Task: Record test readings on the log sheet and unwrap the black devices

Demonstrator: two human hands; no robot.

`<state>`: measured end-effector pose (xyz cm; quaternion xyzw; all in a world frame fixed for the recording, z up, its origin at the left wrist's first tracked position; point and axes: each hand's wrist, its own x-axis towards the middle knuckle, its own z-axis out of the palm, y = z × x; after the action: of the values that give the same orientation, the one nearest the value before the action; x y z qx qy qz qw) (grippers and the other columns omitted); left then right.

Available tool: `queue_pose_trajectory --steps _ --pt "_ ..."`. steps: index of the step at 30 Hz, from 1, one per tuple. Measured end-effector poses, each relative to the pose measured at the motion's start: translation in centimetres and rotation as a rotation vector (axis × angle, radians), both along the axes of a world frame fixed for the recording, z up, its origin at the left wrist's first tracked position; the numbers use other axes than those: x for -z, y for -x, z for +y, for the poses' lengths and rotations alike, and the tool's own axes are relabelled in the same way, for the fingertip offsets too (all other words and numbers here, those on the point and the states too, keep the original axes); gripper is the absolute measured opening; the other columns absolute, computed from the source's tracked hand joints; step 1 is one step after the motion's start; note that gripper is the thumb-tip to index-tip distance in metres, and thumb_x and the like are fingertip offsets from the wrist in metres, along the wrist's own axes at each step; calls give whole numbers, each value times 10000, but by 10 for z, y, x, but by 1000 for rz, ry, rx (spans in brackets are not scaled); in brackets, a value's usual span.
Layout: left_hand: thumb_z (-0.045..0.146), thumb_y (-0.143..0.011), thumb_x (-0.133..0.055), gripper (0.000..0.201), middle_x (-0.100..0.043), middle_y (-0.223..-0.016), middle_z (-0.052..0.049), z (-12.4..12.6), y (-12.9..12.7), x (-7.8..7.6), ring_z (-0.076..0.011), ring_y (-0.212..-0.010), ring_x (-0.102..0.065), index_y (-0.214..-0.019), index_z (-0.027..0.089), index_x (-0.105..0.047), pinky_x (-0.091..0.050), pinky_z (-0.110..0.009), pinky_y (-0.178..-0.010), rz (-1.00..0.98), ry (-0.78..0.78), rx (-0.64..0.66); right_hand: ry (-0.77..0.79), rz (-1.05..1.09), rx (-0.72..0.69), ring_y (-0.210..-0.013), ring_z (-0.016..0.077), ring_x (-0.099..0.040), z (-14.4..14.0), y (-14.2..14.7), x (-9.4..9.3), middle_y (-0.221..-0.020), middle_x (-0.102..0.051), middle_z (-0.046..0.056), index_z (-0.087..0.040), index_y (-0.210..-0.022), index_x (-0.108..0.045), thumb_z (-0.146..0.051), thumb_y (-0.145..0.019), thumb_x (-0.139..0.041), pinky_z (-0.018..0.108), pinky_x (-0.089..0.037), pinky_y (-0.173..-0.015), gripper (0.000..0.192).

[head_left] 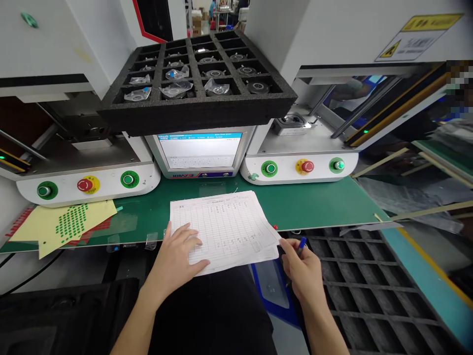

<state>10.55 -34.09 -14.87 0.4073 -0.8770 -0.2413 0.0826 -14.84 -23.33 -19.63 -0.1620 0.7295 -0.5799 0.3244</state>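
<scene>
The green counter (pixel 314 204) carries gridded paper forms (pixel 225 224) at its front edge, partly overhanging it; the left hand (pixel 179 254) lies on their left side, fingers spread apart; the right hand (pixel 303 268), at their lower right corner, is curled around a blue pen (pixel 302 242)

the monitor bezel (pixel 199 174) bears "hira", ending unclear. the left red button (pixel 84 185)'s yellow ring (pixel 96 185) reads "stop". the upper-right label (pixel 417 37) carries a warning triangle (pixel 390 50).
</scene>
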Motion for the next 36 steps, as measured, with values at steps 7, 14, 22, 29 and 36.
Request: queue_pose_trajectory --steps 7,14,22,29,36 --pt "290 -727 -791 171 -707 -921 -16 13 51 9 -186 -881 -666 -802 176 -688 -434 -496 -1053 302 64 207 56 -206 49 -355 15 -187 -12 -8 -10 -424 -243 -128 -174 -670 -513 -647 -517 -793 165 -122 -347 570" --pt "210 -763 -723 60 -713 -862 10 21 59 23 -162 -831 -660 -725 169 -702 -451 -459 -1036 273 173 238 77 -216 89 -362 12 -201 -7 -4 -9 -409 -270 -128 -169 -673 -522 -526 -507 -848 155 -141 -349 511" --pt "246 -847 -661 132 -718 -884 40 20 60 22 -142 -878 -646 -733 206 -714 -328 -481 -1142 239 133 222 77 -340 122 -346 -7 -175 -8 -2 -16 -401 -251 -135 -163 -632 -525 -515 -382 -896 142 -118 -336 569" --pt "377 -843 -675 162 -716 -945 33 7 53 20 -165 -919 -646 -770 249 -741 -269 -510 -1173 207 -46 198 77 -343 141 -340 -11 -177 -9 -3 -19 -403 -261 -133 -155 -616 -540 -552 -345 -896 138 -122 -324 598" --pt "267 -854 -667 132 -715 -933 42 6 49 18 -154 -918 -646 -739 232 -722 -292 -525 -1149 210 -25 204 70 -321 113 -346 -5 -178 -9 -3 -15 -426 -264 -129 -167 -619 -527 -521 -397 -885 149 -116 -336 550"
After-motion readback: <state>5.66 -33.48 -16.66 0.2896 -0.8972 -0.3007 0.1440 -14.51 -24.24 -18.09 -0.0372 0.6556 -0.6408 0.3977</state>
